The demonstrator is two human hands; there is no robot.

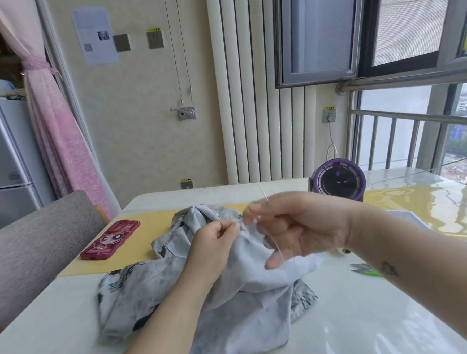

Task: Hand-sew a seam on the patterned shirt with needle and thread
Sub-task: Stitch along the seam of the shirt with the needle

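The pale grey patterned shirt [235, 301] lies bunched on the white table, lifted at its middle. My left hand [215, 244] pinches a raised fold of the fabric between thumb and fingers. Just to its right, my right hand [299, 224] pinches the needle [263, 192], whose thin tip sticks up above the fingers. A fine thread [278, 245] hangs down from the right hand across its palm toward the cloth. The spot where the thread enters the fabric is hidden between the two hands.
A pink cartoon-printed case [111, 240] lies on the yellow mat [158, 218] at the left. A purple round fan [337, 182] stands at the back right. Green-handled snips [364, 270] lie under my right forearm. A grey chair [35, 246] stands at the table's left edge.
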